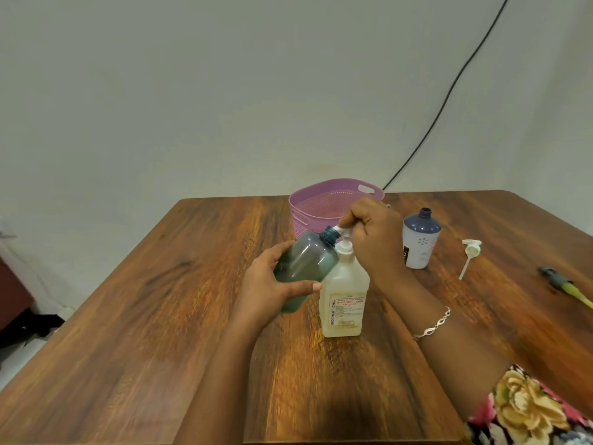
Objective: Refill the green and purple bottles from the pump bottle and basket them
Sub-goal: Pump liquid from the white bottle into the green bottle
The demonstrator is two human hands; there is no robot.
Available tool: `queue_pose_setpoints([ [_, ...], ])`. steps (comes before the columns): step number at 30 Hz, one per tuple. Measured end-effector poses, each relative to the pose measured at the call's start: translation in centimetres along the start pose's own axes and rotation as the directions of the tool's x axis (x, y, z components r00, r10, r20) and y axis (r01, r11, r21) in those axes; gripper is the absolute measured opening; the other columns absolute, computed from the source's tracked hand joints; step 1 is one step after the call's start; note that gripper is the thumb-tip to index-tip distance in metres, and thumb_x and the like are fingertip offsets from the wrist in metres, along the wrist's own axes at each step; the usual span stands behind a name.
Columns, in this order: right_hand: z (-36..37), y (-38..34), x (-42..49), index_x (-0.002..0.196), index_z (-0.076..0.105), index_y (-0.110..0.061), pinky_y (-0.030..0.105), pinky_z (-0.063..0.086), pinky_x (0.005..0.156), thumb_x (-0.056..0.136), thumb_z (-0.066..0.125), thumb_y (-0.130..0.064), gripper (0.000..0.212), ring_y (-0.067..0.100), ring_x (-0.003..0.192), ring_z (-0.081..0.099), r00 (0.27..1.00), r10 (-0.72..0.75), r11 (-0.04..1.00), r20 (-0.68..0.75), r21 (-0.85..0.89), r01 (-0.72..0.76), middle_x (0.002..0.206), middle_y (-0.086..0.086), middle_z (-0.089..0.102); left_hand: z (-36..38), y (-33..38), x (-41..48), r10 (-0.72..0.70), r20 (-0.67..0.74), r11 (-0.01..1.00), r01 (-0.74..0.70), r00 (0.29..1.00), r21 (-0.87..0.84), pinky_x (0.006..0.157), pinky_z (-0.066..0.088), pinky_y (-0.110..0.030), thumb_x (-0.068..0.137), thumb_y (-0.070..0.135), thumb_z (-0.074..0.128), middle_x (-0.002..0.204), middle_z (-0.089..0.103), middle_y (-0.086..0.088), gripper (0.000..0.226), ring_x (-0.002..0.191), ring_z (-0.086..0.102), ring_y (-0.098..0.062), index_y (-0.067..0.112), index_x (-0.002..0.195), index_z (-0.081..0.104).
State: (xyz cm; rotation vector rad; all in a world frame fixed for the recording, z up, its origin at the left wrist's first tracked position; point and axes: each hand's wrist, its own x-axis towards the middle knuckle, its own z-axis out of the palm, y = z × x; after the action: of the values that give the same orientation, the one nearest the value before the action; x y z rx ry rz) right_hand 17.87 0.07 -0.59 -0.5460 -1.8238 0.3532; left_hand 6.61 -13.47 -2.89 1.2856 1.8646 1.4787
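Note:
My left hand [272, 281] grips the green translucent bottle [305, 264], tilted with its open neck up against the nozzle of the pump bottle [345, 297]. The pump bottle is pale, with a red-lettered label, and stands upright mid-table. My right hand [373, 236] is curled over its white pump head, fingers on top. The purple bottle [420, 240], dark cap-less neck and white lower body, stands upright to the right. A pink-purple basket [321, 203] sits behind the hands.
A loose white pump top [469, 255] lies right of the purple bottle. A green and dark sprayer top [564, 285] lies near the right table edge. A black cable [449, 91] runs down the wall. The wooden table [160, 316] ends at left.

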Motion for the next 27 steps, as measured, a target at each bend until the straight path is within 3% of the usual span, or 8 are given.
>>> queue_pose_setpoints([
  [2,0.4,0.1,-1.1,0.058,0.060,-0.002,0.032,0.042,0.054,0.070,0.037,-0.012,0.028,0.023,0.061,0.052,0.999,-0.028,1.000,-0.037,0.000,0.028,0.059,0.008,0.057,0.1,-0.1,-0.1,0.000,-0.007,1.000,0.000,1.000,-0.016,0.081,0.048,-0.026,0.062,0.017,0.083,0.112,0.055,0.011,0.068,0.101,0.052,-0.004,0.026,0.122,0.052],
  [6,0.7,0.4,-2.0,0.060,0.061,-0.002,0.034,0.044,0.052,0.069,0.037,-0.012,0.027,0.024,0.062,0.052,0.999,-0.030,1.000,-0.024,0.001,0.030,0.060,0.009,0.057,0.3,-0.2,-0.1,-0.009,-0.013,1.000,0.009,1.000,-0.009,0.078,0.049,-0.025,0.061,0.017,0.083,0.107,0.054,0.014,0.063,0.098,0.052,-0.002,0.028,0.115,0.053],
  [9,0.0,0.2,-1.2,0.063,0.066,0.000,0.024,0.043,0.058,0.072,0.038,-0.016,0.034,0.020,0.064,0.054,1.000,-0.001,0.999,-0.013,0.032,0.002,0.063,0.010,0.061,0.2,0.2,-0.1,-0.001,-0.014,1.000,0.001,1.000,-0.012,0.080,0.050,-0.029,0.062,0.016,0.083,0.106,0.055,0.014,0.060,0.097,0.052,-0.002,0.027,0.114,0.054],
  [13,-0.3,-0.4,0.2,0.060,0.066,-0.001,0.014,0.036,0.054,0.064,0.042,0.004,0.024,0.016,0.059,0.051,0.999,0.003,0.998,0.048,-0.063,0.000,0.062,0.010,0.061,-0.1,0.4,-0.2,0.007,-0.030,1.000,-0.007,1.000,0.004,0.085,0.051,-0.037,0.061,0.017,0.083,0.110,0.057,0.009,0.066,0.101,0.054,-0.009,0.020,0.121,0.055],
  [17,0.6,0.1,-1.1,0.055,0.058,0.001,0.024,0.034,0.049,0.064,0.052,0.011,0.014,0.018,0.056,0.046,0.998,-0.051,0.993,0.034,-0.100,0.055,0.058,0.009,0.053,0.0,0.4,-0.1,0.019,-0.029,1.000,-0.019,0.999,0.023,0.084,0.050,-0.032,0.060,0.017,0.084,0.111,0.058,0.007,0.068,0.100,0.054,-0.007,0.021,0.121,0.055],
  [20,0.5,0.6,-1.8,0.058,0.060,0.000,0.027,0.039,0.053,0.069,0.047,-0.002,0.017,0.019,0.059,0.049,0.998,-0.052,0.997,0.027,-0.051,0.053,0.059,0.008,0.055,0.0,0.3,0.0,0.005,-0.014,0.999,-0.004,1.000,0.034,0.082,0.050,-0.031,0.061,0.017,0.084,0.113,0.056,0.005,0.067,0.101,0.053,-0.010,0.022,0.122,0.054],
  [23,-0.1,0.3,-0.7,0.062,0.065,0.000,0.021,0.038,0.056,0.071,0.038,-0.015,0.032,0.016,0.061,0.050,0.999,-0.027,1.000,0.035,-0.010,0.027,0.063,0.009,0.059,-0.2,0.4,0.0,0.004,-0.004,1.000,-0.004,1.000,0.020,0.085,0.049,-0.032,0.064,0.016,0.082,0.114,0.055,0.006,0.069,0.103,0.053,-0.011,0.020,0.125,0.052],
  [27,0.2,-0.3,0.2,0.054,0.058,-0.001,0.016,0.022,0.050,0.059,0.050,0.011,0.015,0.015,0.057,0.041,0.989,-0.104,0.973,0.101,-0.195,0.122,0.056,0.008,0.053,-0.2,0.4,0.0,0.008,0.002,1.000,-0.008,1.000,-0.018,0.085,0.049,-0.031,0.063,0.013,0.081,0.110,0.056,0.009,0.068,0.101,0.053,-0.008,0.019,0.125,0.052],
])
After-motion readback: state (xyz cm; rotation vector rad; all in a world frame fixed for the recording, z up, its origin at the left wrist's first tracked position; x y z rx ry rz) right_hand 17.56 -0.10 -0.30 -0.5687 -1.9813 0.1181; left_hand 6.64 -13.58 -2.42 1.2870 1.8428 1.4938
